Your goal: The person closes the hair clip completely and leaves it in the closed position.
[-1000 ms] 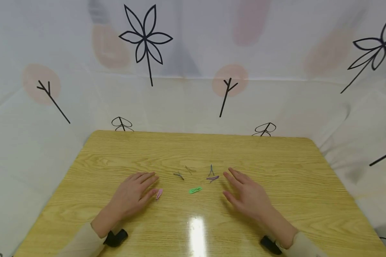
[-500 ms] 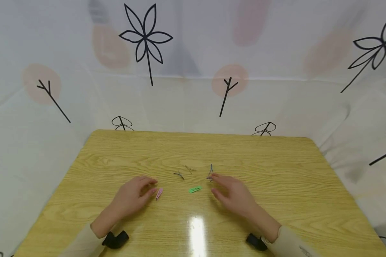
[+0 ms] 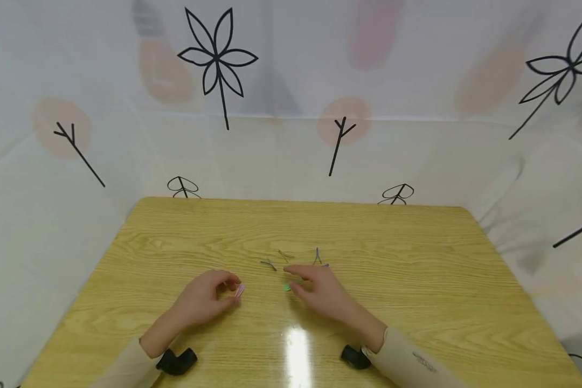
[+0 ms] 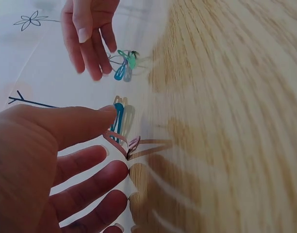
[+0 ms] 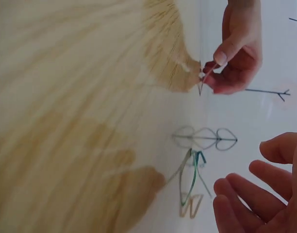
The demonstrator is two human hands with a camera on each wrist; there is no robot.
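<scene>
On the table lies a pink snap hair clip (image 3: 240, 291), with the thumb and fingertips of my left hand (image 3: 201, 296) on either side of it. The left wrist view shows a gap between that thumb and the fingers, with the pink clip (image 4: 134, 143) just past their tips. My right hand (image 3: 322, 293), fingers loosely bent and apart, hovers over a green snap hair clip (image 3: 287, 287) and partly hides it. Behind the right hand, the end of a purple clip (image 3: 326, 265) peeks out. Nothing shows between the right thumb and fingers.
Farther back on the wood-grain table (image 3: 213, 226) lie a blue clip (image 3: 317, 256), a dark bluish clip (image 3: 269, 264) and a brown clip (image 3: 285, 255). A white patterned cloth (image 3: 281, 156) rises behind the table and along its sides.
My right hand has moved left, from right of the purple clip to over the green one. The left thumb and fingers have come around the pink clip, which stays in place.
</scene>
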